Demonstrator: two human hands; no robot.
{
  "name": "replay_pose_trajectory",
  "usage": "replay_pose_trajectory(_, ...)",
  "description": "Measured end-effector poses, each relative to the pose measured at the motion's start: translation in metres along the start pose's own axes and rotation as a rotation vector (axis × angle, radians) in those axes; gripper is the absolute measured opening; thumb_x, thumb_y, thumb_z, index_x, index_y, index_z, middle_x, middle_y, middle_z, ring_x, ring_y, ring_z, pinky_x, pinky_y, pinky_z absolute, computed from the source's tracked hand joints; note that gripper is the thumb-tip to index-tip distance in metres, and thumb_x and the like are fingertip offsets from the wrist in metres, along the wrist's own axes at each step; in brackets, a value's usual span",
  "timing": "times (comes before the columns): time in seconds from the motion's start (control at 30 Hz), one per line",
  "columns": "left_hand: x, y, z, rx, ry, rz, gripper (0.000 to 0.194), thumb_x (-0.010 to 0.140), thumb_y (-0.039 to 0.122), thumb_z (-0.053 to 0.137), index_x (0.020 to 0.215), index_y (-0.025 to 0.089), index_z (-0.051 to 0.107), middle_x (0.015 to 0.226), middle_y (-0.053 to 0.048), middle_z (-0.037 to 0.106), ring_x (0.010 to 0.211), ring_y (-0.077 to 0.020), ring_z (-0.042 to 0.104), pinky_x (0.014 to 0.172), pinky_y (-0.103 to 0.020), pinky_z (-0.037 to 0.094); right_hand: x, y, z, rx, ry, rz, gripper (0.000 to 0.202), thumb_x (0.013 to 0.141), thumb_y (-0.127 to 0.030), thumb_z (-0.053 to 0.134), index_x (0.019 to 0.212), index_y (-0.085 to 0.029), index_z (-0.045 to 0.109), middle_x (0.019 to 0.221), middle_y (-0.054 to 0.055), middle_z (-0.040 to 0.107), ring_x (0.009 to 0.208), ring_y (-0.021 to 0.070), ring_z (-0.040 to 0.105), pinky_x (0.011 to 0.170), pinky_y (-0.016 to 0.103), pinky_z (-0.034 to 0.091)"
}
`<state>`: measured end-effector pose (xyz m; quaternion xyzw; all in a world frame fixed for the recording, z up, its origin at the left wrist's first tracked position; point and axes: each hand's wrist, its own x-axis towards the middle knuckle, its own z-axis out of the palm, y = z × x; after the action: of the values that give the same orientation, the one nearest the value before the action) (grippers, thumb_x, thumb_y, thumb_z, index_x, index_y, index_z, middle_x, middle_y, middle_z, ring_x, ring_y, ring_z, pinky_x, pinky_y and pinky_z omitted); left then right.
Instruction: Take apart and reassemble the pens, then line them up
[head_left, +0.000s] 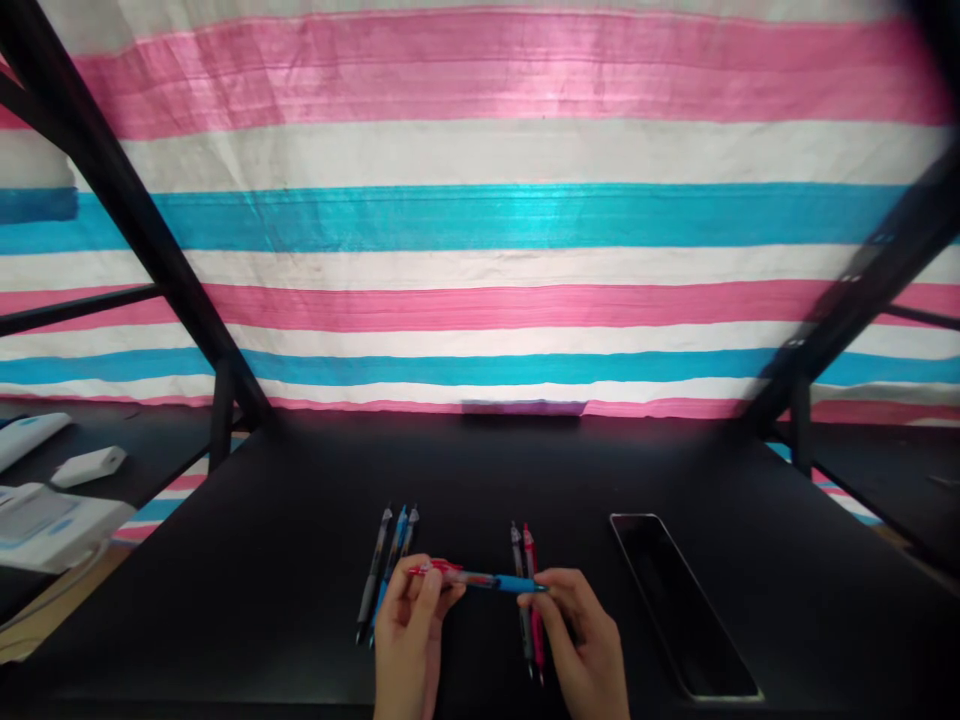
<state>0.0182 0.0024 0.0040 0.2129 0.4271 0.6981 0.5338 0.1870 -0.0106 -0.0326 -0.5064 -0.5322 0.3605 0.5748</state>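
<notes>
My left hand (416,620) pinches the red clip end of a pen (480,579). My right hand (577,630) is closed on the pen's other end, by its blue grip. The pen is held level above the table, with a clear middle barrel between my hands. Partly behind my left hand lie a grey-black pen (374,575), a blue pen (396,545) and another dark pen (409,530). Under and beside my right hand are a black pen (519,570) and a red pen (531,560), side by side.
A smartphone (682,605) with a dark screen lies right of my right hand on the black table (315,480). Black metal frame bars (161,240) rise at both sides. A striped sheet (487,220) hangs behind. White devices (56,525) sit on a surface at the left.
</notes>
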Motion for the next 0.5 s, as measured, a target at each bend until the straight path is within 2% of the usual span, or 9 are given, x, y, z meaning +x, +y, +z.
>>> replay_pose_trajectory(0.07,-0.0002,-0.0001,-0.0003,0.004,0.001,-0.001,0.030,0.067,0.040,0.087,0.080,0.020,0.070,0.073,-0.001,0.069,0.072,-0.0161,0.064,0.074,-0.029,0.056,0.0011,-0.0008,0.0001,-0.035,-0.009,-0.020,0.020,0.096,-0.036,0.059,0.090,-0.020,0.070,0.069,0.003,0.072,0.062,0.0178,0.068,0.061,0.024,0.054)
replay_pose_trajectory(0.13,0.0003,-0.0007,-0.0008,0.002,0.003,-0.002,0.032,0.065,0.041,0.088,0.080,0.020,0.070,0.072,-0.002,0.069,0.071,-0.0165,0.064,0.073,-0.029,0.055,0.0021,-0.0031,0.0015,-0.034,0.028,-0.058,0.019,0.095,-0.036,0.061,0.099,-0.020,0.072,0.066,0.002,0.071,0.058,0.0172,0.066,0.057,0.024,0.053)
replay_pose_trajectory(0.2,0.0011,-0.0013,-0.0010,-0.003,0.005,-0.002,0.032,0.065,0.041,0.088,0.080,0.020,0.070,0.072,-0.002,0.069,0.071,-0.0164,0.064,0.073,-0.029,0.055,0.0021,-0.0054,0.0037,0.007,0.100,-0.082,0.026,0.091,-0.036,0.066,0.111,-0.020,0.069,0.071,0.003,0.073,0.061,0.0188,0.069,0.059,0.025,0.055)
replay_pose_trajectory(0.27,0.0020,-0.0016,-0.0009,-0.010,0.006,0.000,0.032,0.065,0.041,0.089,0.080,0.020,0.070,0.072,-0.001,0.070,0.071,-0.0161,0.064,0.073,-0.029,0.056,0.0016,-0.0063,0.0051,0.030,0.134,-0.082,0.024,0.089,-0.036,0.069,0.107,-0.021,0.070,0.077,0.005,0.075,0.067,0.0202,0.072,0.061,0.025,0.056)
replay_pose_trajectory(0.33,0.0028,-0.0018,-0.0009,-0.015,0.003,0.001,0.031,0.065,0.040,0.088,0.080,0.020,0.071,0.073,-0.002,0.070,0.072,-0.0162,0.065,0.074,-0.029,0.056,0.0015,-0.0055,0.0045,0.008,0.087,-0.071,0.015,0.090,-0.035,0.067,0.093,-0.021,0.072,0.076,0.005,0.075,0.066,0.0197,0.073,0.061,0.024,0.056)
replay_pose_trajectory(0.4,0.0033,-0.0022,-0.0011,-0.021,-0.003,0.004,0.030,0.066,0.040,0.088,0.080,0.019,0.071,0.073,-0.002,0.070,0.072,-0.0162,0.065,0.073,-0.029,0.056,0.0020,-0.0035,0.0023,-0.038,0.021,-0.066,0.018,0.093,-0.034,0.063,0.086,-0.021,0.073,0.071,0.004,0.072,0.062,0.0180,0.070,0.060,0.023,0.054)
replay_pose_trajectory(0.5,0.0032,-0.0030,-0.0021,-0.033,0.001,0.006,0.029,0.068,0.040,0.087,0.081,0.019,0.071,0.073,-0.002,0.070,0.072,-0.0156,0.065,0.074,-0.029,0.056,0.0034,-0.0016,-0.0002,-0.065,0.007,-0.074,0.018,0.094,-0.034,0.062,0.101,-0.022,0.073,0.077,0.004,0.073,0.061,0.0174,0.067,0.059,0.024,0.052)
